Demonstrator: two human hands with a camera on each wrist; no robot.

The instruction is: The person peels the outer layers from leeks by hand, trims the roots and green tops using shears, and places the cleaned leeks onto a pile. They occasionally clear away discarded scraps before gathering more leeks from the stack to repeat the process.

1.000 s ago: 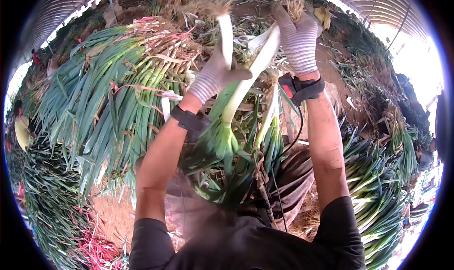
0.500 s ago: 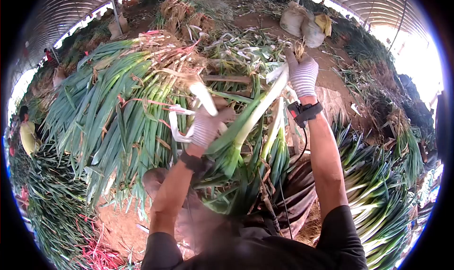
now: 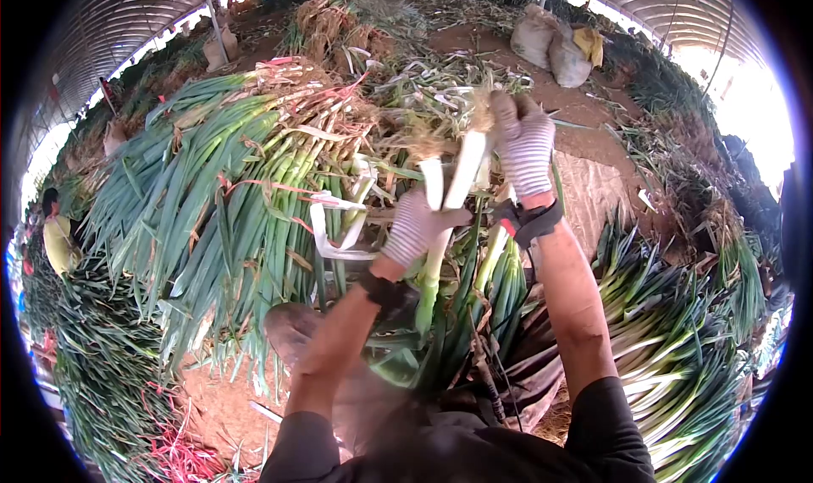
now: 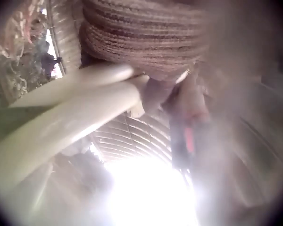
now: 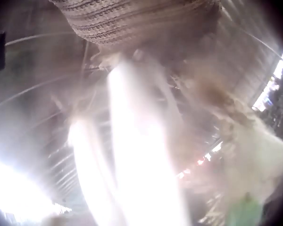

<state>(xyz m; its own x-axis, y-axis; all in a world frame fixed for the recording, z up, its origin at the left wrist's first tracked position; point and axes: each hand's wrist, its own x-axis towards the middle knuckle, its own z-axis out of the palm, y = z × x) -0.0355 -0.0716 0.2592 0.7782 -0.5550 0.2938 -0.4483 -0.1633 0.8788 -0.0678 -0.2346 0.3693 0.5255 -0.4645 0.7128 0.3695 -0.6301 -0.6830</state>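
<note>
Two thick white leek stalks stand side by side in the head view, the left one point(image 3: 432, 181) shorter and the right one point(image 3: 467, 168) longer, both with brown roots on top. My gloved left hand point(image 3: 412, 226) grips them around their shafts. My gloved right hand point(image 3: 522, 143) is at the root end of the longer leek, its fingers bent toward the roots; whether they pinch them is hard to tell. The left wrist view shows both pale shafts point(image 4: 66, 127) below the striped glove point(image 4: 141, 37). In the right wrist view the white shafts point(image 5: 141, 141) hang beneath the glove point(image 5: 141, 23).
A large heap of leeks point(image 3: 203, 178) lies at the left, with white tape point(image 3: 322, 229) beside it. More leeks point(image 3: 669, 347) lie in a row at the right. Pale sacks point(image 3: 567, 58) stand at the back, and a person in yellow point(image 3: 61, 244) is at the far left.
Both leeks in the left hand now stand closer together and more upright. The right hand has moved slightly left, and the left hand has shifted right and lower than a second ago.
</note>
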